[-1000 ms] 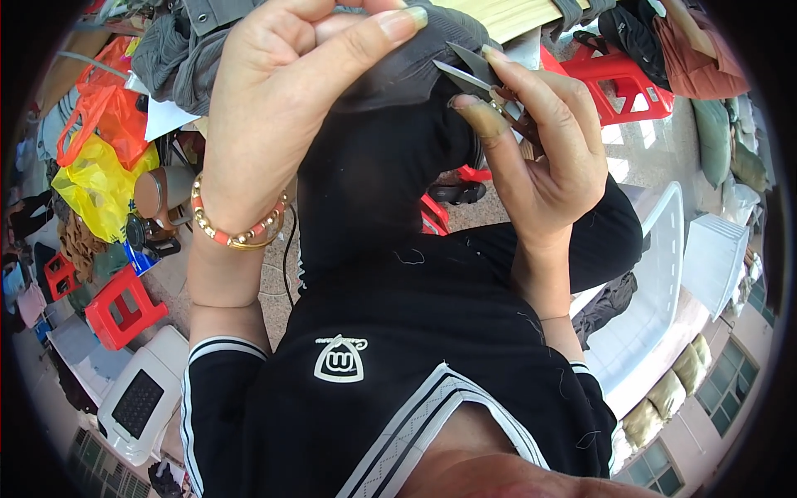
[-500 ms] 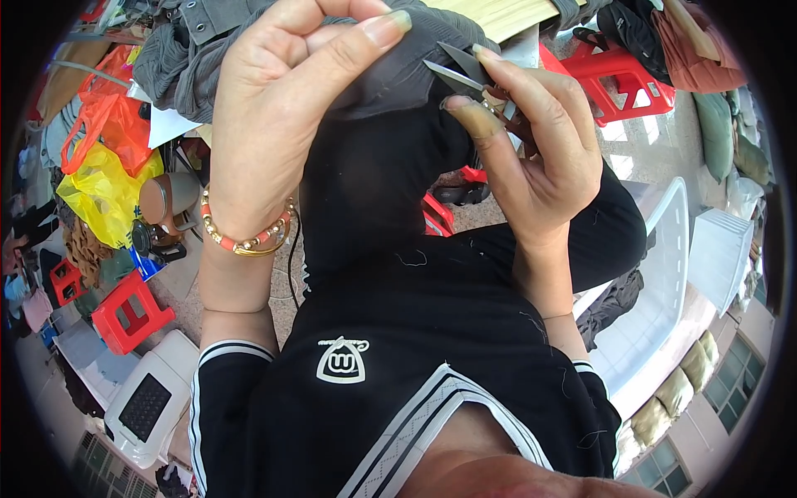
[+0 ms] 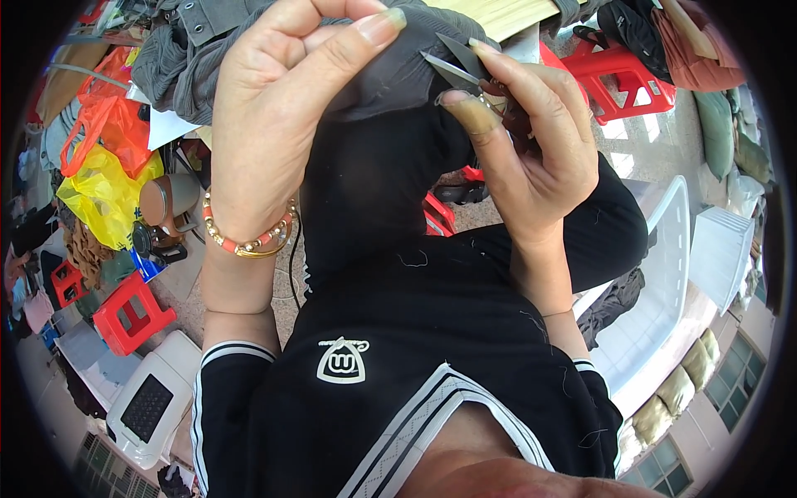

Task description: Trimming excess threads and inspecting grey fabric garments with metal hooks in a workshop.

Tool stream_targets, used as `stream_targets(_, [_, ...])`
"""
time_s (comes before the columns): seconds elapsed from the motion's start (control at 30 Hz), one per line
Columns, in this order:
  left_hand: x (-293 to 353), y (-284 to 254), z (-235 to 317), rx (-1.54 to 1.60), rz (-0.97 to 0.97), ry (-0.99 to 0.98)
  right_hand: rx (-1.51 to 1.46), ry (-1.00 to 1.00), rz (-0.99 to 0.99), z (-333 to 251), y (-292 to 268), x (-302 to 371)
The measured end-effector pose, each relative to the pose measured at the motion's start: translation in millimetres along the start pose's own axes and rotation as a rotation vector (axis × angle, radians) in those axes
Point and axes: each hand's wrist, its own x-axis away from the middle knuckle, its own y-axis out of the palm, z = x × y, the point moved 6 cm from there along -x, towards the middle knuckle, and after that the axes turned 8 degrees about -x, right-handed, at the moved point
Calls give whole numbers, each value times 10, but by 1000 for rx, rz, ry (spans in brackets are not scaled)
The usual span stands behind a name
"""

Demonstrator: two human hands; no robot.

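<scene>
My left hand point(image 3: 278, 100), a beaded bracelet on its wrist, is raised over a dark grey ribbed garment point(image 3: 187, 62). Its thumb and forefinger are pinched; whatever lies between the tips is too small to make out. In my right hand point(image 3: 544, 141) is a pair of small thread snips point(image 3: 457, 66). Their pointed blades stand apart and point toward the left hand's fingertips, with a gap between. Tape or a covering wraps the right thumb. The garment drapes below both hands, over my black trousers point(image 3: 365, 183), and the left hand hides part of it.
A pale wooden tabletop point(image 3: 498, 17) lies at the far side. Red stools point(image 3: 133, 311) stand at left and far right. Orange and yellow bags point(image 3: 100, 187) are at left, and a white plastic bin point(image 3: 656, 290) with dark cloth sits at right.
The snips and my right hand have shifted very slightly left and up. My left hand keeps its pinch in nearly the same place.
</scene>
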Motion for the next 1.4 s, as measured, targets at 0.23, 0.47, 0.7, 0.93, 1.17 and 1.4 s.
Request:
stream_targets(0.23, [4, -20, -24, 9, -5, -9, 10, 100, -23, 2, -26, -28])
stream_targets(0.47, [12, -29, -25, -11, 25, 19, 10, 9, 8, 44, -38, -24])
stream_targets(0.7, [20, 24, -25, 31, 11, -28, -17, 15, -30, 31, -16, -17])
stream_targets(0.93, [22, 2, -15, -54, 30, 21, 4, 9, -67, 18, -6, -25])
stream_targets(1.17, [16, -26, -15, -63, 18, 26, -3, -26, -22, 14, -25, -6])
stream_targets(1.4, [13, -41, -18, -70, 45, 47, 32, -9, -1, 18, -34, 33])
